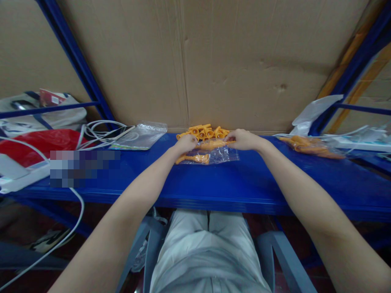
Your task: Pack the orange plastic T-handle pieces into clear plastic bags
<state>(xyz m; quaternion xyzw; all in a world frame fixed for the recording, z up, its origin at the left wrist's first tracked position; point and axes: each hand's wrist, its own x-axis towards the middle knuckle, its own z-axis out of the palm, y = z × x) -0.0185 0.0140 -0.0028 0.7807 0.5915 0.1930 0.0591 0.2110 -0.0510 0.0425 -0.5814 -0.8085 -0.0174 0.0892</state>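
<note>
Clear packet [139,136]: flat, near nine o'clock of our clear bag [224,154].
Left hand [185,143]: fingers half-curled at the bag's ten o'clock; we cannot tell their grip.
Orange pile [202,133]: twelve o'clock, behind the bag.
Clear bag: on our blue table [214,183], with orange pieces [200,158].
Right hand [242,139]: fingers half-curled at two o'clock; hold unclear to us.
Filled bag [311,147]: three o'clock, well apart.

This looks like a workshop: a blue metal bench [232,183] crosses the middle of the frame, a blue post [74,53] stands at upper left, cardboard [232,53] fills the top, and similar orange pieces [209,133] lie mid-frame.
</note>
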